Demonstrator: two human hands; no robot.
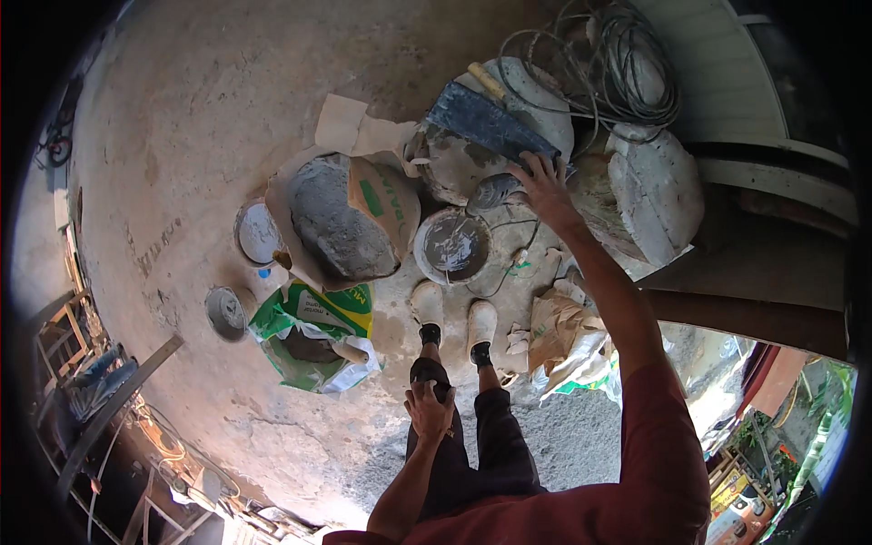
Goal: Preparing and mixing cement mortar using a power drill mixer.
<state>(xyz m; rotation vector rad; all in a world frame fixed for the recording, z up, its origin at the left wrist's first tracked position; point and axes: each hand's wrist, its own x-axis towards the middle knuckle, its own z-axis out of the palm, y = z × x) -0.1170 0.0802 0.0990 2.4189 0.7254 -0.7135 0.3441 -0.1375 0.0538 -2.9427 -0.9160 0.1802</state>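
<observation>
My right hand (543,186) reaches up with fingers apart and curved at the lower end of a dark flat rectangular board (481,118), over a grey object (490,193) that it partly hides; whether it touches either, I cannot tell. The board lies across a round, cement-stained bucket or drum top (445,162). Below it stands a white bucket (425,250) of grey liquid. An open paper sack (322,227) of grey powder is to its left. My left hand (427,409) rests on my left thigh near the knee, fingers apart and slightly bent.
Cable coils (649,82) lie over pale lumpy sacks (654,195) at right. Small buckets (227,311), a green-and-white bag (304,322) and crumpled paper (554,331) surround my feet. A dark shelf edge (745,318) juts in at right; timber scraps (73,331) line the left.
</observation>
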